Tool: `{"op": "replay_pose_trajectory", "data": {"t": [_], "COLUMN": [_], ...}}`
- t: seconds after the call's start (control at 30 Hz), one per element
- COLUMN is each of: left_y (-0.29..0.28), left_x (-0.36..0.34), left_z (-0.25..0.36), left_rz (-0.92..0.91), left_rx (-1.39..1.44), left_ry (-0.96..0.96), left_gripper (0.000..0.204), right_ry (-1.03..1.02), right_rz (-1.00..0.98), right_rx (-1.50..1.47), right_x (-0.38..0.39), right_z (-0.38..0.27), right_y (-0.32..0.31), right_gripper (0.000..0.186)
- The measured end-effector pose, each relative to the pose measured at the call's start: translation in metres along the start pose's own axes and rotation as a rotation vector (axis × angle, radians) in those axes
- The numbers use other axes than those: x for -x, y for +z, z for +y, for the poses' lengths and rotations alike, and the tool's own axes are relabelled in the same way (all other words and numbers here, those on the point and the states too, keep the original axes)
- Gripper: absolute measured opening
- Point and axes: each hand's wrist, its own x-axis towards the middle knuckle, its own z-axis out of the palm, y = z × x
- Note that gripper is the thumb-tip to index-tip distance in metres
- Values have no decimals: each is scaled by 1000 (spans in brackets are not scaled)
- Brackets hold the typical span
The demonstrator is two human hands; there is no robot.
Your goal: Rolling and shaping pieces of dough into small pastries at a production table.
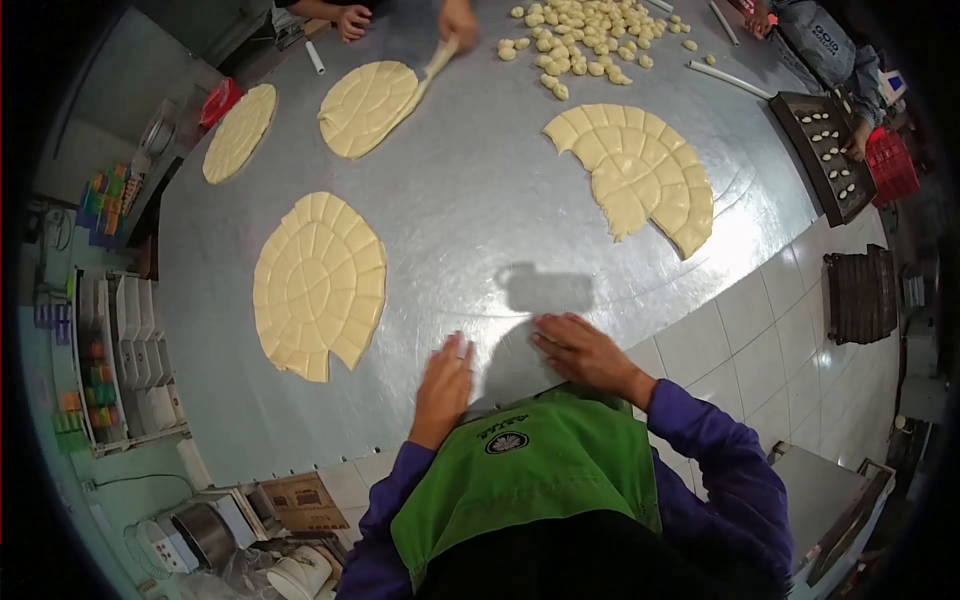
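Green apron (pixel 560 475) closest, purple sleeves (pixel 710 440) both sides. Left hand (pixel 445 388) and right hand (pixel 588 354) at near edge of metal table (pixel 460 240): both empty, fingers extended, right's slightly spread. Scored dough round (pixel 320 280) ahead-left, notch in near edge. Partly cut dough sheet (pixel 645 165) ahead-right. Farther: co-worker's hand (pixel 458 25) gripping dough strip (pixel 435 68) beside another round (pixel 365 105); dough knots (pixel 578 67) scattered right of that.

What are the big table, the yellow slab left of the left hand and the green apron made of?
The table looks like smooth metal, perhaps steel: it's grey with bright glare. The yellow slab seems to be dough, softly glossy, with grooves across it and a notch in its lower edge. The green apron is probably matte cloth, since it drapes; which fibre, I can't tell.
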Motion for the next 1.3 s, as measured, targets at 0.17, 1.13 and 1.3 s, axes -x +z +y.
{"op": "replay_pose_trajectory", "data": {"t": [0.17,1.13,1.3], "left_y": [-5,-32,-33], "left_x": [-46,-33,-23], "left_z": [-1,29,23], "left_rz": [294,398,448], "left_rx": [-66,423,457], "left_ry": [-201,-162,-226], "left_gripper": [51,32,31], "right_ry": [334,1166,1265], "right_rz": [411,791,509], "right_rx": [205,419,411], "right_x": [-51,20,78], "right_z": [22,129,149], "right_y": [-4,-155,-94], "right_gripper": [46,38,43]}}
